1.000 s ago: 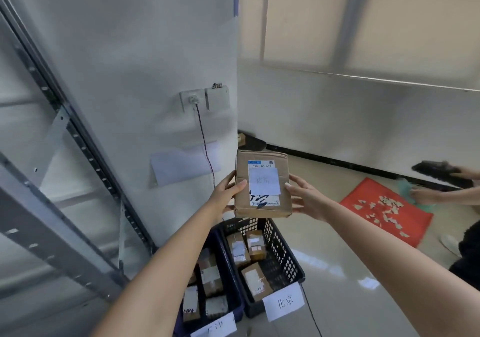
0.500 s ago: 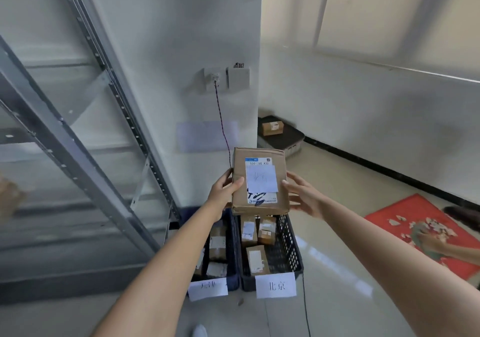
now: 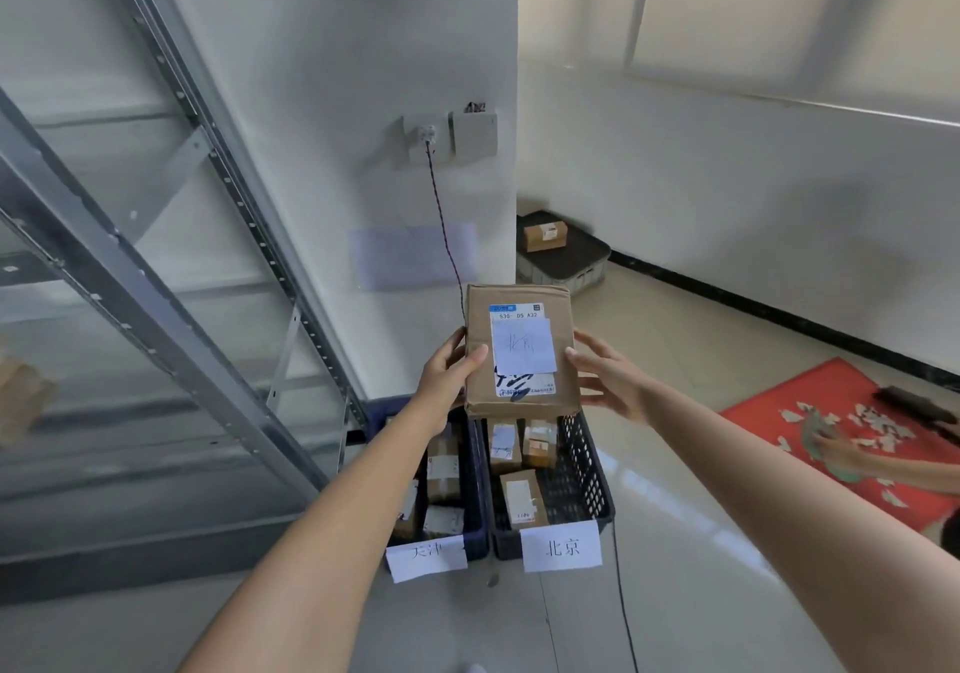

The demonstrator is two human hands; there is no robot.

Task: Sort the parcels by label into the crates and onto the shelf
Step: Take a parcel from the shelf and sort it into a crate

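I hold a brown cardboard parcel (image 3: 519,402) with a white handwritten label at chest height, above two crates. My left hand (image 3: 447,371) grips its left edge, thumb on the front face. My right hand (image 3: 605,376) presses against its right edge with fingers spread and nearly straight. Below stand a black crate (image 3: 587,470) tagged 北京 and a dark blue crate (image 3: 475,475) tagged 天津, each with several small parcels inside. A grey metal shelf (image 3: 156,319) rises at the left.
A dark wire hangs from a wall socket (image 3: 427,138) down behind the parcel. A grey bin (image 3: 569,264) with one small box stands by the far wall. On the right, another person's hand (image 3: 841,451) works over a red mat (image 3: 831,428) strewn with paper scraps.
The view has swung left and down, bringing the crate tags and shelf into sight. The parcel stays held between both hands at about the same height.
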